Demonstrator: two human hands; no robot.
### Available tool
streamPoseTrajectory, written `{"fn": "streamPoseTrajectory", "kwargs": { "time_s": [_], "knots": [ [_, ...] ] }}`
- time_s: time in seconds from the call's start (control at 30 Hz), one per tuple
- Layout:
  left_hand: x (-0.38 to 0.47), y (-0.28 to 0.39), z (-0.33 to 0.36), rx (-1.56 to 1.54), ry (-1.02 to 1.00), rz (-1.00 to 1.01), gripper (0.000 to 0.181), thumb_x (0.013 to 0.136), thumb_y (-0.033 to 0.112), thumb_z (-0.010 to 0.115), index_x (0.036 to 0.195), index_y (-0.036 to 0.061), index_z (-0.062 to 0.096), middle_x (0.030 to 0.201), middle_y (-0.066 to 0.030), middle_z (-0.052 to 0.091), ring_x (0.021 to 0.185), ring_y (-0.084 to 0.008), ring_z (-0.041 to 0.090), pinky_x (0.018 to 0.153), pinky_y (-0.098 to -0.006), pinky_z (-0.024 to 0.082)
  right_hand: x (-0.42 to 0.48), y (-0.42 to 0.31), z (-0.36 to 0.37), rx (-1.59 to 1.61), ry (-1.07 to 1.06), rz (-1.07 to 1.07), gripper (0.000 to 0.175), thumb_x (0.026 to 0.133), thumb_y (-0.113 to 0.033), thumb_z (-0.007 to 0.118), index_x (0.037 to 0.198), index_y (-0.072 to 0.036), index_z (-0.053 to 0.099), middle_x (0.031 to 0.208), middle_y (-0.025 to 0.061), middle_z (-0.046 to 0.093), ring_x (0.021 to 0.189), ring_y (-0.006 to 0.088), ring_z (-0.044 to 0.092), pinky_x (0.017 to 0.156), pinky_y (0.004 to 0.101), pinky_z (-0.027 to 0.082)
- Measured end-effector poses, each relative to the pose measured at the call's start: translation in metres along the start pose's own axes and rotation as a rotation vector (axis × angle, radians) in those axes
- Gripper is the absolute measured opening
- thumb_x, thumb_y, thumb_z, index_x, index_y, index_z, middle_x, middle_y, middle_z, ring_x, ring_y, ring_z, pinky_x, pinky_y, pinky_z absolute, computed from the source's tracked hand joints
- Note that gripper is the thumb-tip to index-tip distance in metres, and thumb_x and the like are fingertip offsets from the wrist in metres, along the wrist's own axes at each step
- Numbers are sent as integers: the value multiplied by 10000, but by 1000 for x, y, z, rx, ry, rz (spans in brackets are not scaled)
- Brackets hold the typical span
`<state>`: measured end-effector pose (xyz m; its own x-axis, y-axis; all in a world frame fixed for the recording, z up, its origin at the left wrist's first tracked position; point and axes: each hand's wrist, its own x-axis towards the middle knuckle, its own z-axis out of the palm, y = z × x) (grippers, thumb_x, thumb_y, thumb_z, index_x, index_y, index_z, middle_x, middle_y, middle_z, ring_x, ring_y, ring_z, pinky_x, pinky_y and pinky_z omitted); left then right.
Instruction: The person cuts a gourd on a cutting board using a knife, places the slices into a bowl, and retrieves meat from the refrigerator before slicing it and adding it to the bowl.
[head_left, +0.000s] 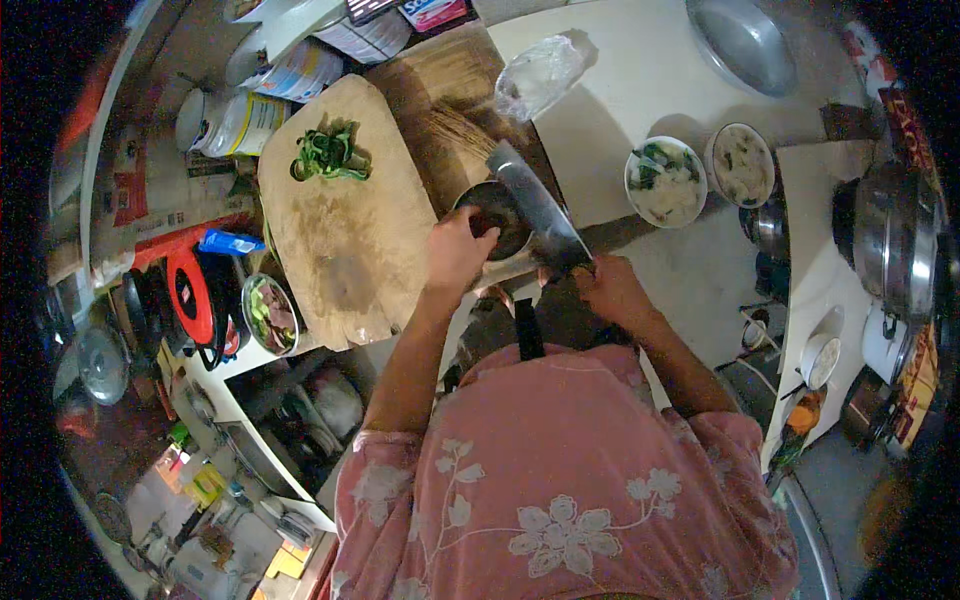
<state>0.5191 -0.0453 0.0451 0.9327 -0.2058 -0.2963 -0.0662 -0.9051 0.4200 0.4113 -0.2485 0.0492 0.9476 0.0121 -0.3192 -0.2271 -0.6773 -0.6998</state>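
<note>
My right hand (611, 289) grips the handle of a broad-bladed cleaver (536, 202). The blade slants up and leftward, over the right side of a dark round bowl (514, 229). At that bowl's left edge is my left hand (457, 247), its thumb and fingers curled over the opening; whether anything is between them is hidden. Left of the bowl lies a thick wooden cutting board (360, 232), stained dark in places. A small heap of cut leafy greens (334, 152) rests on its far part.
To the right are a bowl of greens and pale pieces (666, 187) and a second bowl (741, 166). A plastic bag (541, 75) and a metal basin (741, 45) sit farther back. Beside the board stand a bowl of sliced food (270, 315) and a red-lidded pot (189, 292).
</note>
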Motion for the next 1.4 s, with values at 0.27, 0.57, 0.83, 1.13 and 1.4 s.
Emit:
{"fn": "streamPoseTrajectory", "kwargs": {
  "time_s": [0.27, 0.57, 0.83, 1.13, 1.4],
  "knots": [
    [-6, -27, -2, -473, -40, 4, 403, 642, 111, 683, 1016, 45, 548, 832, -135, 615, 720, -199, 601, 674, -288, 473, 8, -13, -8, 4, -254, 95, 288, 788, -223, 487, 888, 45, 521, 688, 238, 549, 665, 394, 544, 614, 462, 438],
    [-16, -32, -6, -1049, -157, -111, 341, 750, 0, 588, 1074, 12, 483, 883, -75, 581, 771, -139, 560, 681, -247, 470, 0, 11, 12, 94, -5, 95, 329, 788, -301, 516, 746, 24, 536, 689, 232, 547, 647, 394, 535, 593, 448, 434],
    [-24, -33, -5, -1363, -248, -191, 327, 808, 85, 555, 1101, -9, 445, 988, -93, 524, 835, -158, 545, 716, -264, 495, -1, -10, -5, 140, -18, 41, 244, 799, -202, 505, 685, 13, 522, 511, 72, 538, 402, 131, 501, 404, 282, 408],
    [-23, -34, -1, -1411, -373, -325, 353, 885, 253, 438, 1082, -39, 445, 944, -144, 565, 810, -218, 587, 678, -291, 506, -11, 1, 8, 119, 69, 7, 266, 779, -217, 520, 624, -1, 536, 514, 75, 542, 437, 143, 515, 432, 296, 400],
    [-18, -35, -1, -1563, -515, -397, 334, 889, 247, 427, 1086, -20, 464, 957, -141, 576, 791, -220, 591, 660, -298, 516, -16, -8, 4, 125, 67, 41, 249, 787, -206, 514, 639, -7, 543, 511, 76, 537, 437, 156, 517, 434, 306, 401]
  ]
}}
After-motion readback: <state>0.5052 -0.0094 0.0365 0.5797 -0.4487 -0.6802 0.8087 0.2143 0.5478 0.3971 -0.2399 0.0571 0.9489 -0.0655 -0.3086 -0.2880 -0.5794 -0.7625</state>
